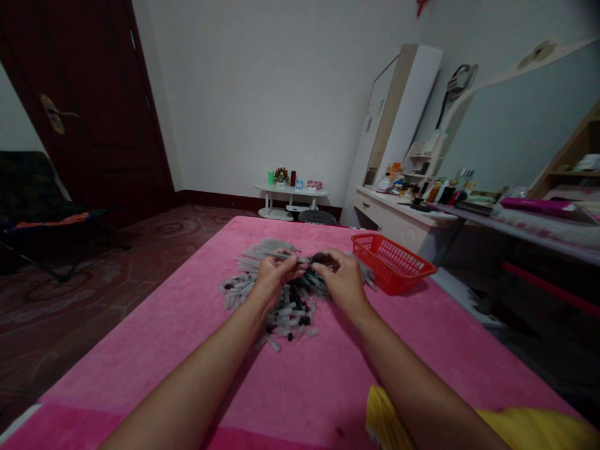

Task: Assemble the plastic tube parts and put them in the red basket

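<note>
A heap of small clear tubes and black caps (285, 306) lies on the pink cloth (304, 375) in the middle of the view. My left hand (272, 275) and my right hand (342, 278) meet above the heap. Their fingertips pinch a thin pen-like piece (304, 259) between them. A bundle of long clear tubes (267, 253) lies at the heap's far side. The exact parts under my fingers are too small to tell.
A red plastic basket (391, 262) stands on the cloth to the right of my hands. A dressing table with bottles (412, 206) and a mirror are at right. A small white table (290, 194) stands by the far wall, a dark door and chair at left.
</note>
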A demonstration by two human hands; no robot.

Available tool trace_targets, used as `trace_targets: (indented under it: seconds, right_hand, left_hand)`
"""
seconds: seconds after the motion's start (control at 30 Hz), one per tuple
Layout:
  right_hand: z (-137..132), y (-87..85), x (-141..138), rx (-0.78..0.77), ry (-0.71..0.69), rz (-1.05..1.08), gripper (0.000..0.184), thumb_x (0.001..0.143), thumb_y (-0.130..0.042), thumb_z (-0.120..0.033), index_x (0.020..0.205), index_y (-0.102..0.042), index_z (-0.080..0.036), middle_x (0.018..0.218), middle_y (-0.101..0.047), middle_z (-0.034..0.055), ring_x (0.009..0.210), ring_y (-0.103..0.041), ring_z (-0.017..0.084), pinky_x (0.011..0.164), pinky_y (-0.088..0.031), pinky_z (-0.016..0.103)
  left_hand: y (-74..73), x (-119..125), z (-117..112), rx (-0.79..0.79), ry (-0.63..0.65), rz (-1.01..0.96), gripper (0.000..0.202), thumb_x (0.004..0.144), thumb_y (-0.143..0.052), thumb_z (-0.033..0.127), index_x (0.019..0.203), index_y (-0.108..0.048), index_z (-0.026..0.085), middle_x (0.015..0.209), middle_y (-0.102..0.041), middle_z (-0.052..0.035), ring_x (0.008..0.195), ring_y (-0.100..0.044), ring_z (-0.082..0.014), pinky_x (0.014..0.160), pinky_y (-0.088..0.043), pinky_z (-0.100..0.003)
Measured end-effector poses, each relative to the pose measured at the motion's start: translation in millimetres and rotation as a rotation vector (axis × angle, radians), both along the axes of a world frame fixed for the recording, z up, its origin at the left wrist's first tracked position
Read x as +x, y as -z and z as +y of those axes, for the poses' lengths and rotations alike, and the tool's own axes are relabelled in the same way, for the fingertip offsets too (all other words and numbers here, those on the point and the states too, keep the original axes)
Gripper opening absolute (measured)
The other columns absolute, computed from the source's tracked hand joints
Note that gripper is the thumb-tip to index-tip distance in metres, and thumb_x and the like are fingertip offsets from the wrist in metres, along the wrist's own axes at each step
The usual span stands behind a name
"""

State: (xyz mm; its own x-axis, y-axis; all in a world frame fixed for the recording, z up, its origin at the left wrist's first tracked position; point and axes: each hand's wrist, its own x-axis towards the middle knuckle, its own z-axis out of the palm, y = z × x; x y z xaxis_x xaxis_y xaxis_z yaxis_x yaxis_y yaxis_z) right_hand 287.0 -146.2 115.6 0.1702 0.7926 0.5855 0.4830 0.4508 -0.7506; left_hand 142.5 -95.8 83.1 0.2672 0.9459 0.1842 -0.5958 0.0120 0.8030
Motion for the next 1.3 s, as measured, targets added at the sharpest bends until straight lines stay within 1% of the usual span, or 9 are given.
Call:
trace_targets:
  seconds: [0.17, 0.4, 0.6, 0.73, 0.9, 1.03, 1.1, 1.23, 1.3]
  right_hand:
    - [3, 7.7, 0, -0.091, -0.024, 0.091, 0.012, 0.073, -0.058, -0.028, 0.077, -0.062, -0.018, 0.071, -0.066, 0.0025, 0.058, -0.059, 0.015, 0.056, -0.047, 0.026]
    - [0, 10.6, 2, -0.13, 0.04, -0.144, 0.034, 0.088, -0.041, -0.041, 0.064, -0.051, -0.019, 0.054, -0.053, -0.0011, 0.052, -0.05, 0.012, 0.05, -0.034, 0.022]
    - [1, 11.9, 3, -0.129, -0.007, -0.09, 0.014, 0.081, -0.051, -0.032, 0.075, -0.051, -0.02, 0.062, -0.054, -0.0036, 0.051, -0.051, 0.011, 0.051, -0.035, 0.021]
    - [2, 10.1, 5, -0.133, 0.107, -0.215, 0.028, 0.085, -0.048, -0.04, 0.065, -0.051, -0.02, 0.056, -0.052, -0.0021, 0.055, -0.048, 0.013, 0.051, -0.031, 0.022]
    - [1, 6.0, 6, -0.125, 0.042, -0.246, 0.019, 0.082, -0.052, -0.034, 0.069, -0.055, -0.02, 0.06, -0.057, -0.0012, 0.057, -0.051, 0.013, 0.054, -0.033, 0.023]
    - [1, 7.9, 7, -0.13, 0.13, -0.319, 0.037, 0.089, -0.042, -0.04, 0.058, -0.05, -0.02, 0.054, -0.053, 0.0, 0.054, -0.048, 0.014, 0.053, -0.029, 0.024]
    - [2, 10.1, 8, -0.166, 0.095, -0.28, 0.041, 0.09, -0.039, -0.045, 0.059, -0.05, -0.02, 0.053, -0.052, -0.0003, 0.053, -0.048, 0.013, 0.052, -0.03, 0.024]
    - [6, 13.1, 9, -0.184, -0.019, -0.148, 0.025, 0.083, -0.051, -0.043, 0.073, -0.054, -0.02, 0.062, -0.057, -0.0022, 0.052, -0.05, 0.012, 0.05, -0.033, 0.022]
    - [6, 13.2, 9, -0.171, -0.015, -0.185, 0.025, 0.084, -0.049, -0.039, 0.068, -0.052, -0.02, 0.059, -0.055, -0.0023, 0.052, -0.049, 0.012, 0.051, -0.033, 0.022]
  left_hand:
    - [4.2, 3, -1, 0.077, -0.02, -0.002, 0.043, 0.059, -0.084, 0.031, 0.085, -0.053, 0.015, 0.076, -0.072, -0.0034, 0.068, -0.07, -0.0169, 0.068, -0.057, -0.027]
    - [6.1, 7, -3, 0.079, -0.018, -0.002, 0.045, 0.058, -0.084, 0.032, 0.084, -0.052, 0.015, 0.075, -0.071, -0.0032, 0.068, -0.069, -0.0166, 0.069, -0.057, -0.027]
    - [4.3, 7, -6, 0.037, -0.028, -0.007, 0.046, 0.055, -0.086, 0.031, 0.082, -0.052, 0.014, 0.074, -0.071, -0.003, 0.066, -0.069, -0.016, 0.067, -0.057, -0.028]
    - [4.2, 7, -6, 0.03, -0.01, -0.004, 0.047, 0.054, -0.086, 0.031, 0.08, -0.051, 0.014, 0.071, -0.07, -0.0025, 0.063, -0.069, -0.0156, 0.065, -0.058, -0.027]
    - [3.8, 8, -6, 0.016, -0.029, -0.015, 0.046, 0.054, -0.086, 0.031, 0.081, -0.053, 0.014, 0.071, -0.07, -0.0023, 0.065, -0.069, -0.0158, 0.066, -0.058, -0.026]
    - [1.9, 9, -7, 0.031, -0.008, -0.001, 0.046, 0.054, -0.087, 0.031, 0.079, -0.052, 0.014, 0.071, -0.07, -0.0026, 0.064, -0.069, -0.0155, 0.066, -0.057, -0.026]
    - [2.4, 8, -6, 0.022, -0.024, -0.005, 0.047, 0.052, -0.087, 0.031, 0.079, -0.052, 0.014, 0.07, -0.07, -0.0026, 0.065, -0.069, -0.0163, 0.066, -0.057, -0.027]
    - [6.4, 6, -1, -0.009, -0.057, -0.013, 0.048, 0.052, -0.087, 0.031, 0.082, -0.054, 0.014, 0.068, -0.069, -0.0023, 0.063, -0.069, -0.0159, 0.065, -0.057, -0.026]
    - [7.9, 5, 1, 0.003, -0.037, -0.011, 0.047, 0.054, -0.087, 0.03, 0.083, -0.053, 0.014, 0.07, -0.07, -0.0027, 0.064, -0.069, -0.0153, 0.065, -0.057, -0.025]
